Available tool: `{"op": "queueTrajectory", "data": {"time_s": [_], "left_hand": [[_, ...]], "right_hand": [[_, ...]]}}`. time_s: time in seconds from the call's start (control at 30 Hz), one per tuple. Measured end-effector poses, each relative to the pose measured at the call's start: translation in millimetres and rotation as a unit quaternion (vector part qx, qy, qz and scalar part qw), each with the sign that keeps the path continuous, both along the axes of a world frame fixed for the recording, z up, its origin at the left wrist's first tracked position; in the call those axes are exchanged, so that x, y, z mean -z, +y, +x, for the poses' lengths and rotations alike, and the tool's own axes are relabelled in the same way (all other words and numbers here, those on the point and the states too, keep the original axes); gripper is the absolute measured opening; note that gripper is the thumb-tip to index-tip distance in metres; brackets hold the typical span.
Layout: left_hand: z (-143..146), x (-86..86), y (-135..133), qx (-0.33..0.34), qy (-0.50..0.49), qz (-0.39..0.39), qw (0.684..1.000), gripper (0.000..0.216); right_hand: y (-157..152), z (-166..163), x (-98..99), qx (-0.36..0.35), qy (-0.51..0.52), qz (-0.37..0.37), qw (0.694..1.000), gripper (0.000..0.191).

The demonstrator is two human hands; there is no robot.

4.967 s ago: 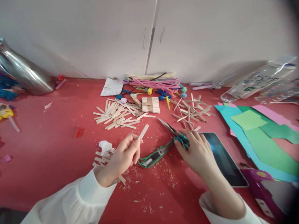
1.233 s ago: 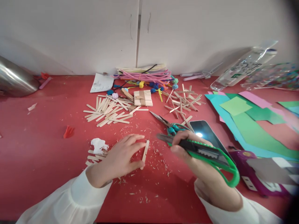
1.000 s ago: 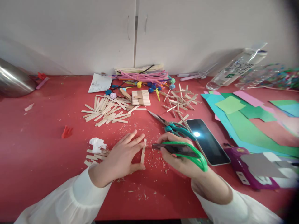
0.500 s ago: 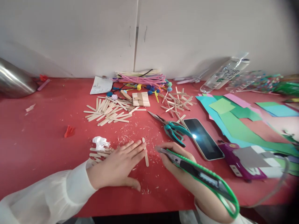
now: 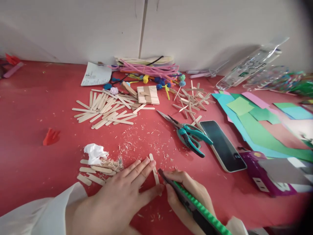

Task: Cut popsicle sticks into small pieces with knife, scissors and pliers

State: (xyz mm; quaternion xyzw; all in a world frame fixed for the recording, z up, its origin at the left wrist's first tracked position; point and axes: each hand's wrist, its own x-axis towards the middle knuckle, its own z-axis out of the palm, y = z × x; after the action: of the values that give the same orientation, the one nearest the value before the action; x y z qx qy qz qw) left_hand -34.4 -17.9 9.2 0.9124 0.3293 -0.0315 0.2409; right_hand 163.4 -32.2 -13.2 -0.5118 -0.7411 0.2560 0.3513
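Note:
My left hand [image 5: 117,199] lies flat on the red table [image 5: 31,163], fingers stretched out, pressing a wooden craft stick [image 5: 154,168] down with its fingertips and thumb. My right hand [image 5: 188,199] is closed round a green and black utility knife [image 5: 195,209]. The knife's tip touches the right side of the stick near its lower end. Wood shavings [image 5: 137,140] are scattered around the stick.
Teal-handled scissors [image 5: 188,132] and a phone [image 5: 223,145] lie just beyond my right hand. A pile of craft sticks [image 5: 105,111], a stacked block of sticks [image 5: 148,94], pipe cleaners [image 5: 149,70] and coloured paper sheets [image 5: 259,127] fill the far side. Short cut sticks [image 5: 95,171] and crumpled tissue [image 5: 94,152] lie left.
My right hand left the scissors, picked up the utility knife and brought its tip to the stick. My left hand laid the stick on the table and pressed it flat.

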Motion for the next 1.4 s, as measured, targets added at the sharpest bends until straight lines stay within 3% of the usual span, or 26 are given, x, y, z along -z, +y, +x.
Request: {"op": "queueTrajectory", "data": {"time_s": [0.27,0.53,0.77,0.97,1.07,1.13,1.27,1.4], "left_hand": [[-0.7,6.9,-2.6,0.008,-0.027,0.055,0.998,0.099],[1.4,7.2,-3.8,-0.032,-0.060,-0.007,0.998,0.095],[1.0,5.6,-1.9,-0.011,-0.060,0.000,0.998,0.085],[-2.6,-1.1,1.7,0.003,-0.056,-0.010,0.998,0.069],[-0.1,5.1,-1.8,-0.018,-0.068,-0.002,0.997,0.073],[2.3,11.3,-4.3,-0.030,-0.063,0.011,0.998,0.090],[3.8,18.4,-5.4,-0.003,-0.043,0.041,0.998,0.100],[2.9,16.4,-4.0,0.016,-0.012,0.086,0.996,0.101]], "right_hand": [[1.4,-3.5,-2.5,-0.023,-0.016,-0.001,1.000,0.018],[-4.1,-5.5,-3.0,-0.003,-0.018,-0.009,1.000,0.022],[6.0,-10.0,-14.9,-0.002,0.001,-0.088,0.996,0.010],[17.2,-14.8,-25.3,-0.013,-0.015,-0.136,0.991,0.011],[14.0,-13.8,-21.0,0.015,0.000,-0.152,0.988,0.011],[8.0,-12.3,-15.2,0.052,0.020,-0.158,0.986,0.011],[-5.5,-11.2,-4.4,0.117,0.049,-0.122,0.984,0.008],[-10.3,-12.7,-0.4,0.136,0.048,-0.084,0.986,0.007]]}}
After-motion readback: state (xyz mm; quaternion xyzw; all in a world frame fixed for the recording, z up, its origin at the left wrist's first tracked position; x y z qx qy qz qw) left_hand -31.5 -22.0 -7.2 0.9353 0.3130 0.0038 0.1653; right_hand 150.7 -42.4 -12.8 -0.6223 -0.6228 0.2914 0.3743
